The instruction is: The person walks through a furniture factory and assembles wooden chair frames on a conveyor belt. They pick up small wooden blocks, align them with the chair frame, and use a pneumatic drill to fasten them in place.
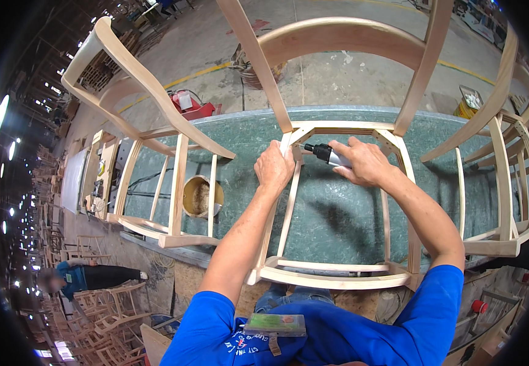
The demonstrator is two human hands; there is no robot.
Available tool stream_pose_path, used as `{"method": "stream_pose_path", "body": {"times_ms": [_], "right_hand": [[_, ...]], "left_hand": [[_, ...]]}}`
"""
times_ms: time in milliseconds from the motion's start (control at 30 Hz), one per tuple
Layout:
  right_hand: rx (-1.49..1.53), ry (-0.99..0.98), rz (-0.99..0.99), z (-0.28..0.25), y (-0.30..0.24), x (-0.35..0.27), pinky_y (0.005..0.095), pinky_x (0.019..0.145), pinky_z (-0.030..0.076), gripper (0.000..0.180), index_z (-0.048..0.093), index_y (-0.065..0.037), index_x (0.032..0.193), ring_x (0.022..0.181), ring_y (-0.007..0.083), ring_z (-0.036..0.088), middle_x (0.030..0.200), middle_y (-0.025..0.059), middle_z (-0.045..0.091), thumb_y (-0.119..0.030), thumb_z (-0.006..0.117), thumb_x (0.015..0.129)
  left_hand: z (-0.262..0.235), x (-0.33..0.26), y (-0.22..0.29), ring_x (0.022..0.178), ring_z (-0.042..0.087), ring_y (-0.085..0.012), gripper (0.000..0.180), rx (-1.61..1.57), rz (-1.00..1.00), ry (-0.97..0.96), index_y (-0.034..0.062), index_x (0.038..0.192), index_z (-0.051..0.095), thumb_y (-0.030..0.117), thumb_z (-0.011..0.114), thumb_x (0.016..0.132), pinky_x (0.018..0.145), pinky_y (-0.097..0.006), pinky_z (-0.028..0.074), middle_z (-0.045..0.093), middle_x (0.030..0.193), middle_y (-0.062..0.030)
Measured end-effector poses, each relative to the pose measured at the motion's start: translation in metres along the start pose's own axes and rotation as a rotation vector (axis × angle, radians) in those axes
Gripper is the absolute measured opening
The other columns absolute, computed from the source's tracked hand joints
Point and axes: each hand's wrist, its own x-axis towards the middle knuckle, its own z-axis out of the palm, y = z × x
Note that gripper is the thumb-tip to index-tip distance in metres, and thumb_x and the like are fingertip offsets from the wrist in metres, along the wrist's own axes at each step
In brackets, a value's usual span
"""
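Note:
In front of me an unfinished pale wooden chair frame [337, 280] stands on a green-topped workbench [337, 216], its curved backrest on the far side. My left hand [273, 168] is closed round the side rail near the far left seat corner. A black and silver power screwdriver [320, 151] is gripped in my right hand [367, 161], inside the seat opening. Its tip points left at the corner block [301, 134] beside my left fingers. Whether the tip touches a screw is too small to tell.
Another chair frame [179, 183] stands at the left beside a bucket [202, 197] with pale contents. More chair frames [505, 183] crowd the right end. A red box [194, 108] lies beyond the bench. Another person [90, 277] is at the far left, near stacked chairs.

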Motion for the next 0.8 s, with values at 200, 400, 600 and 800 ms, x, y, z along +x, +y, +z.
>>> {"method": "stream_pose_path", "body": {"times_ms": [200, 400, 600, 800], "right_hand": [[-0.014, -0.007, -0.027, 0.003, 0.005, 0.012, 0.0513, 0.082, 0.054, 0.06, 0.048, -0.017, 0.141, 0.096, 0.0425, 0.068, 0.108, 0.0239, 0.062, -0.032, 0.075, 0.089], [-0.026, 0.009, -0.055, 0.011, 0.01, 0.019, 0.0516, 0.078, 0.055, 0.061, 0.046, -0.017, 0.141, 0.091, 0.0426, 0.068, 0.105, 0.0234, 0.062, -0.031, 0.075, 0.089], [-0.04, 0.018, -0.079, 0.017, 0.007, 0.021, 0.0513, 0.075, 0.055, 0.062, 0.046, -0.017, 0.142, 0.087, 0.0428, 0.068, 0.103, 0.0234, 0.062, -0.03, 0.075, 0.089], [-0.07, 0.034, -0.076, 0.017, 0.005, 0.026, 0.0509, 0.074, 0.055, 0.064, 0.045, -0.018, 0.144, 0.088, 0.0419, 0.069, 0.105, 0.0231, 0.061, -0.03, 0.075, 0.088]], "left_hand": [[0.003, 0.003, -0.003, 0.092, 0.069, -0.0462, 0.028, -0.037, 0.029, 0.0, 0.0003, 0.104, 0.062, 0.025, 0.063, 0.093, 0.083, -0.056, 0.051, 0.071, 0.093, -0.0263], [0.01, 0.006, -0.013, 0.089, 0.07, -0.046, 0.027, -0.05, 0.058, 0.038, 0.0015, 0.104, 0.064, 0.026, 0.066, 0.093, 0.081, -0.054, 0.052, 0.072, 0.09, -0.026], [0.01, 0.003, -0.011, 0.087, 0.069, -0.0466, 0.027, -0.055, 0.037, 0.026, 0.0005, 0.102, 0.063, 0.025, 0.066, 0.092, 0.08, -0.055, 0.051, 0.071, 0.088, -0.0259], [0.01, 0.006, -0.013, 0.086, 0.069, -0.0474, 0.027, -0.084, 0.052, 0.029, 0.0004, 0.101, 0.062, 0.025, 0.065, 0.093, 0.079, -0.055, 0.051, 0.071, 0.087, -0.0264]]}}
